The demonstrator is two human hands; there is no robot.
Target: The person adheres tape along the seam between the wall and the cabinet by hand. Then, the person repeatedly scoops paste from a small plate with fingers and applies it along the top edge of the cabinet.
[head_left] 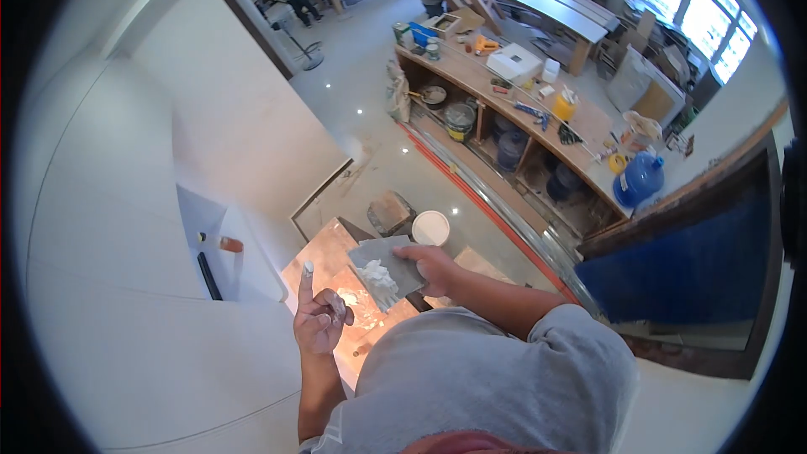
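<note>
The left hand (320, 324) is raised on the near left, forearm upright, its index finger pointing straight up with a white dab on the tip. Its other fingers curl loosely toward the palm, smeared with the same white, and it appears to hold nothing. The right hand (432, 269) reaches inward from a bent elbow, the forearm crossing in front of the grey shirt (496, 361); it pinches the right edge of a flat, grey, straight-edged board (371, 251), thumb on top. The board lies just to the right of the left hand, slightly tilted, and carries a lumpy, thick heap of white paste (377, 281).

Below the board is a brightly lit wooden panel (323, 257), tan and smooth, with pale smears. Beyond it on the glossy floor (360, 130) stand a round, white-topped bucket (430, 228) and a rough, stained block (390, 213). Smooth white wall panels (101, 227) curve along the left. On the far right, a wooden counter (601, 122) bears a translucent blue water jug (639, 180).
</note>
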